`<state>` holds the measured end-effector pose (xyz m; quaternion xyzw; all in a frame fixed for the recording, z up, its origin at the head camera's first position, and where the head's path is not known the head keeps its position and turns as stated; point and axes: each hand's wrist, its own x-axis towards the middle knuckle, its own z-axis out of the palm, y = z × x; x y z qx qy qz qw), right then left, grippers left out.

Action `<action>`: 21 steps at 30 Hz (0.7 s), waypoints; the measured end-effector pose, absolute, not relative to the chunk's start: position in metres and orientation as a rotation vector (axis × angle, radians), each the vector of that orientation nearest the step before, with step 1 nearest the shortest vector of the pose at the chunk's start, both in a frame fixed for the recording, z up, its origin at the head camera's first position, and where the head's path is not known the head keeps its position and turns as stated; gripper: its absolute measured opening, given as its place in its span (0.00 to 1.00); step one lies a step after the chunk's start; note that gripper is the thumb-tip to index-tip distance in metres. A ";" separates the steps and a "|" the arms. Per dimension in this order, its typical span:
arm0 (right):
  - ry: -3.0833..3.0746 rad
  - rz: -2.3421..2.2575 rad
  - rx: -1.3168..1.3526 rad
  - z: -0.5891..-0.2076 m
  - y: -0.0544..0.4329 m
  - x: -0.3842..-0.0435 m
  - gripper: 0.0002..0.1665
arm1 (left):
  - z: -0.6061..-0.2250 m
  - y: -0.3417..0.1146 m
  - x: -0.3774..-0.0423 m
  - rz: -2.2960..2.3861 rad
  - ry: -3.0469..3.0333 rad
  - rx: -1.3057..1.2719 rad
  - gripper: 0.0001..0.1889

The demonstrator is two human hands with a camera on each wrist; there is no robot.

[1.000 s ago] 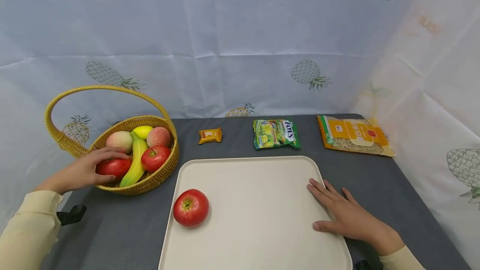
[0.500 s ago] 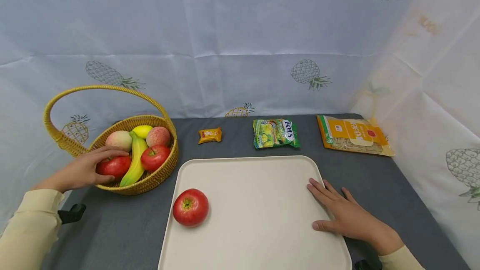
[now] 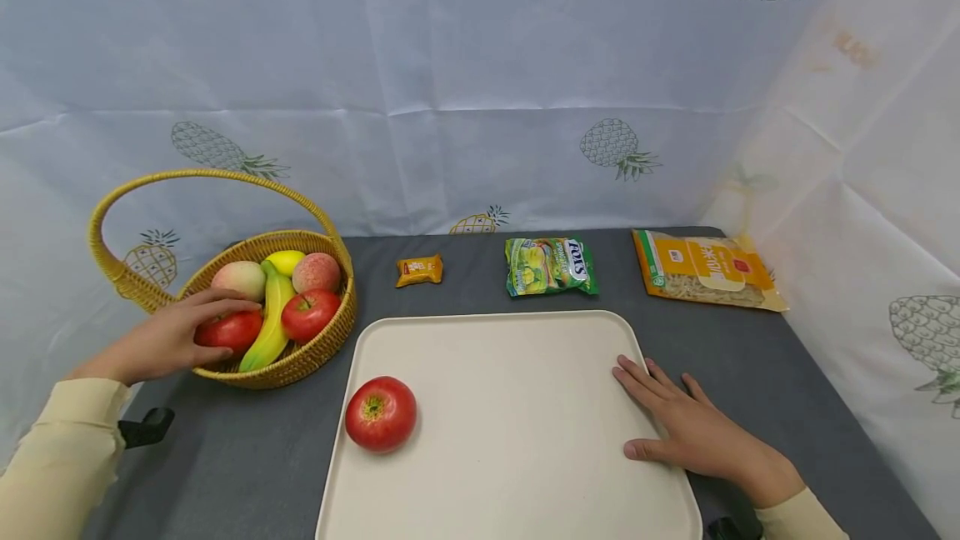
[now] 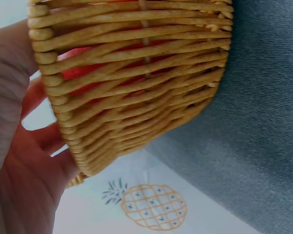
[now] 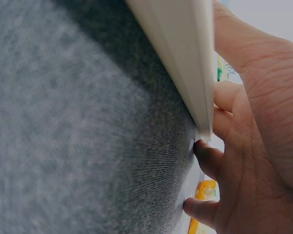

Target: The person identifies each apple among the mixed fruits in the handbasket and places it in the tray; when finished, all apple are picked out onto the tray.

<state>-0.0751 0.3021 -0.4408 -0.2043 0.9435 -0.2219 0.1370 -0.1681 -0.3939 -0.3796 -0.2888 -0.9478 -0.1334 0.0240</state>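
My left hand reaches over the near left rim of the wicker basket and grips a red apple lying inside, thumb on the near side and fingers across its top. In the left wrist view the weave of the basket covers most of that apple. Flat and spread, my right hand rests over the right edge of the beige tray. From the right wrist view, its fingers reach past the tray's rim. Another red apple sits on the tray's left side.
Beside the gripped apple lie a banana, a second red apple, two peaches and a lemon. A small orange packet, a green candy bag and a yellow grain bag line the back of the dark table.
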 end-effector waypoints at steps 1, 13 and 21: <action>2.730 -0.640 -0.591 -0.441 0.302 -0.075 0.61 | -0.379 -0.394 -0.169 -0.413 -2.919 -0.903 0.34; 2.719 -0.641 -0.589 -0.443 0.304 -0.077 0.61 | -0.349 -0.371 -0.163 -0.540 -2.869 -0.850 0.36; 2.720 -0.643 -0.595 -0.444 0.304 -0.077 0.62 | -0.322 -0.321 -0.156 -0.523 -2.651 -1.062 0.41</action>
